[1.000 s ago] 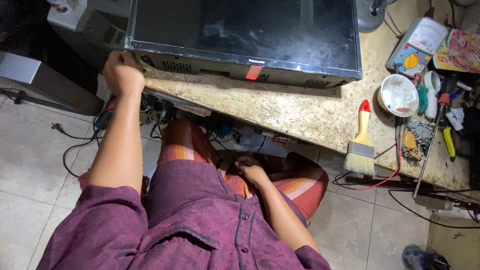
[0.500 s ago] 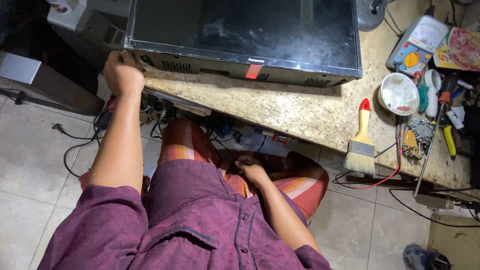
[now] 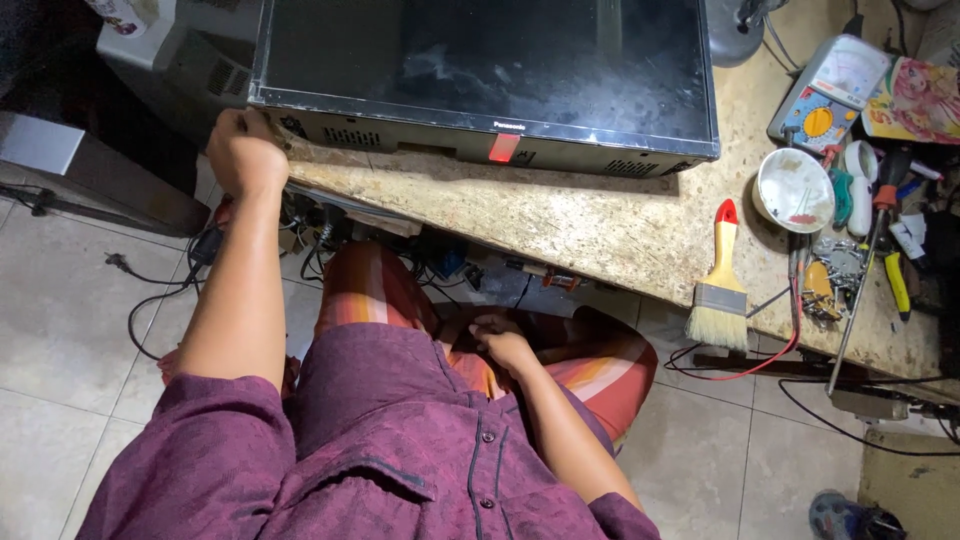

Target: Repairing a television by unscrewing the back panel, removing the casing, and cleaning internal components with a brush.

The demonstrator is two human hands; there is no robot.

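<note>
A flat dark television (image 3: 490, 70) lies face up on a speckled workbench (image 3: 600, 225). My left hand (image 3: 243, 150) is curled around the television's near left corner, fingers closed on its edge. My right hand (image 3: 503, 343) rests low on my lap, on the striped orange cloth (image 3: 375, 290), with fingers loosely bent; nothing is visible in it.
On the bench to the right lie a paintbrush with a yellow and red handle (image 3: 721, 280), a white round dish (image 3: 794, 190), a multimeter (image 3: 828, 95), screwdrivers and small tools (image 3: 880, 250). Cables (image 3: 160, 295) trail over the tiled floor. A grey box (image 3: 60, 160) stands at the left.
</note>
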